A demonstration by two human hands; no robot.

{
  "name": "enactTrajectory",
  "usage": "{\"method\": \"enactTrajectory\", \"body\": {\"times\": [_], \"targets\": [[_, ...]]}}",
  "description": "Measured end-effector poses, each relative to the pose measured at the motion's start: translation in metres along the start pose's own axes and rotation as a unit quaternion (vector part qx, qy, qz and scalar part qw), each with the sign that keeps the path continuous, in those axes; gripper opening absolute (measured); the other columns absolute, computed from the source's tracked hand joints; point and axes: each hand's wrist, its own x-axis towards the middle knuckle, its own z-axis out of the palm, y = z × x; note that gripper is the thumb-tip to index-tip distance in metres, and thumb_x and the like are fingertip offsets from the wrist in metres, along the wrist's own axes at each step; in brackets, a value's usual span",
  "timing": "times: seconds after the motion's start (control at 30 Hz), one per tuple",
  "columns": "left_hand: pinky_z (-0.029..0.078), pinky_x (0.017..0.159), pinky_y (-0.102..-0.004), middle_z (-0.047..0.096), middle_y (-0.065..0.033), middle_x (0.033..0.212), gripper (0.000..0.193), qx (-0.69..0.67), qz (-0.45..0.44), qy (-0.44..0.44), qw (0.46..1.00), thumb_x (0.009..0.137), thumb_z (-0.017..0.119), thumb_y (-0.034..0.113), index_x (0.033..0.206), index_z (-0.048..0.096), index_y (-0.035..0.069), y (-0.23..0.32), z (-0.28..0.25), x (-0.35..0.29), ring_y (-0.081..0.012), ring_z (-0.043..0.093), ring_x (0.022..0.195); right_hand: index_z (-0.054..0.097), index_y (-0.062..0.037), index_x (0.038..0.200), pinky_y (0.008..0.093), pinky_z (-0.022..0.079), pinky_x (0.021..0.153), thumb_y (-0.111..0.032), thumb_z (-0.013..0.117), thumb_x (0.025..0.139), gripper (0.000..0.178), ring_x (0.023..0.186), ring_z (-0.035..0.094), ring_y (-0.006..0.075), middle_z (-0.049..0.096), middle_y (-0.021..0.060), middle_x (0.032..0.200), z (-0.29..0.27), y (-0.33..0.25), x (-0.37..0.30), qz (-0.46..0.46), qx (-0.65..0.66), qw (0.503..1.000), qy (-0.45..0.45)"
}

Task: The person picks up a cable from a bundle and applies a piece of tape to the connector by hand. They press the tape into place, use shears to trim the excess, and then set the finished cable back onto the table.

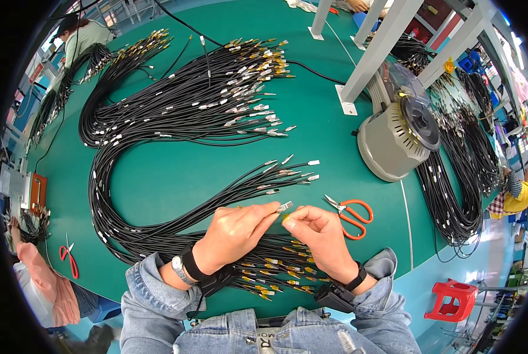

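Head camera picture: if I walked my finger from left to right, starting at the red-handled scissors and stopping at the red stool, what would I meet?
Red-handled scissors → left hand → right hand → orange-handled scissors → grey round machine → red stool.

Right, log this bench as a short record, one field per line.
Left hand: the left hand pinches a silver connector at its fingertips
Right hand: the right hand has its fingertips close at a small yellow bit; grip unclear
Cables: black cables curving in a long bundle, ends silver and yellow
Surface: green tabletop
Tools: orange-handled scissors just right of the right hand; red-handled scissors far left
Equipment: round grey machine, upper right
Floor: red stool, lower right
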Motion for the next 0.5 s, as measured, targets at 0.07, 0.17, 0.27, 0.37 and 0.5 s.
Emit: {"method": "enactTrajectory", "body": {"times": [0.07, 0.17, 0.27, 0.37, 0.5], "targets": [[0.045, 0.043, -0.0268, 0.064, -0.0083, 0.066, 0.027, 0.002, -0.018, -0.012, 1.0, 0.072, 0.07, 0.0, 0.097, 0.06, 0.002, 0.0026, -0.001, 0.0009, -0.0185, 0.06, 0.049, 0.061, 0.001, 0.089, 0.0169, 0.04, 0.061, -0.004, 0.061, 0.085, 0.006, 0.07, 0.051, 0.0027, 0.06, -0.0009, 0.08, -0.0008, 0.001, 0.0003, 0.008, -0.003, 1.0, 0.004], [0.046, 0.043, -0.0272, 0.063, -0.008, 0.065, 0.028, -0.001, -0.028, -0.025, 0.999, 0.072, 0.07, 0.0, 0.098, 0.059, 0.003, 0.0032, -0.0009, -0.0004, -0.019, 0.061, 0.05, 0.062, 0.0011, 0.089, 0.0152, 0.039, 0.056, -0.008, 0.061, 0.087, 0.01, 0.068, 0.051, 0.0004, 0.062, -0.0011, 0.079, -0.0005, 0.0041, 0.0017, 0.0, -0.016, 1.0, 0.011], [0.047, 0.044, -0.0274, 0.064, -0.008, 0.065, 0.028, -0.001, -0.029, -0.037, 0.999, 0.073, 0.07, 0.001, 0.098, 0.059, 0.003, 0.0043, -0.0027, 0.0003, -0.0194, 0.061, 0.051, 0.062, 0.0012, 0.089, 0.0152, 0.038, 0.055, -0.008, 0.061, 0.087, 0.01, 0.068, 0.051, 0.0002, 0.062, -0.0009, 0.079, -0.0005, 0.005, 0.0025, -0.001, -0.02, 1.0, 0.014], [0.047, 0.045, -0.0275, 0.064, -0.008, 0.066, 0.027, 0.0, -0.024, -0.048, 0.999, 0.073, 0.07, 0.001, 0.098, 0.059, 0.004, 0.0042, -0.0033, 0.0006, -0.0198, 0.062, 0.051, 0.062, 0.0013, 0.089, 0.0151, 0.037, 0.054, -0.008, 0.061, 0.087, 0.01, 0.067, 0.05, 0.0, 0.062, -0.0009, 0.078, -0.0006, 0.0051, 0.0032, 0.0, -0.021, 1.0, 0.017], [0.047, 0.044, -0.0274, 0.064, -0.0076, 0.067, 0.026, -0.007, -0.003, -0.028, 1.0, 0.073, 0.069, 0.001, 0.096, 0.059, 0.004, -0.0002, 0.001, -0.0028, -0.0195, 0.062, 0.052, 0.062, 0.0013, 0.088, 0.0151, 0.037, 0.054, -0.008, 0.06, 0.087, 0.01, 0.066, 0.05, 0.0, 0.061, -0.001, 0.078, -0.0021, 0.0059, 0.0033, 0.004, -0.019, 1.0, 0.018]]}}
